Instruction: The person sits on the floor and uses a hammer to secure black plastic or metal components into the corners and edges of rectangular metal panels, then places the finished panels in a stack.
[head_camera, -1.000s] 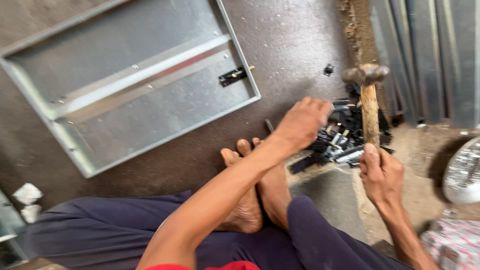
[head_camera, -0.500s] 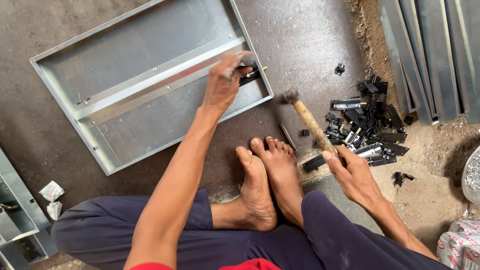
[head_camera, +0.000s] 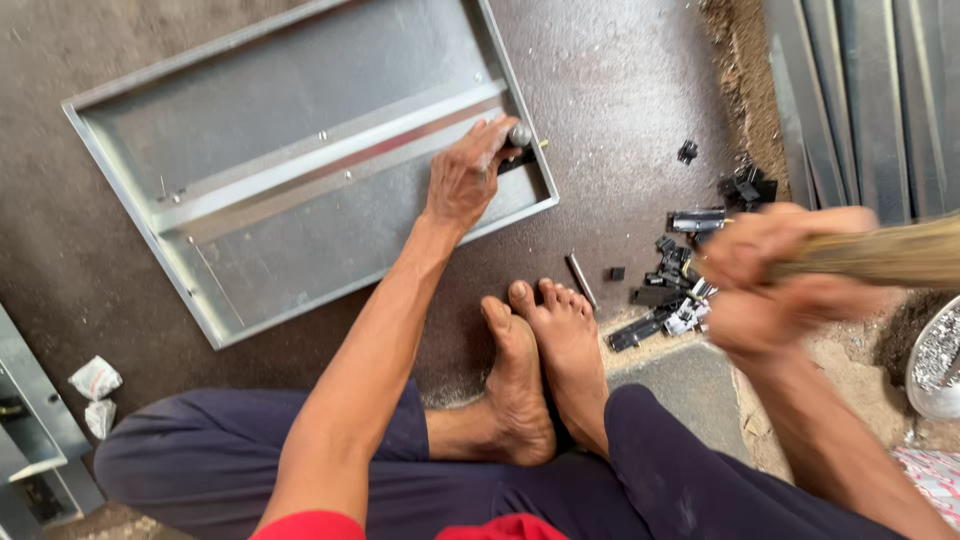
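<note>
I sit on the floor in front of a shallow grey sheet-metal panel with a raised rail across it. My left hand rests on the panel's right edge, fingers pinched on a small round metal piece set against a black latch. My right hand is at the right, blurred, and grips the wooden handle of a hammer. The handle points right and its head is out of frame. My bare feet lie between the two hands.
A pile of small black metal parts lies by my right hand. Long metal sheets are stacked at the top right. A metal bowl of small bits sits at the right edge. Crumpled paper and a grey metal box are at the left.
My left hand went from the pile of black parts to the panel's right edge and settled on the latch. My right hand swung the hammer up and to the right.
</note>
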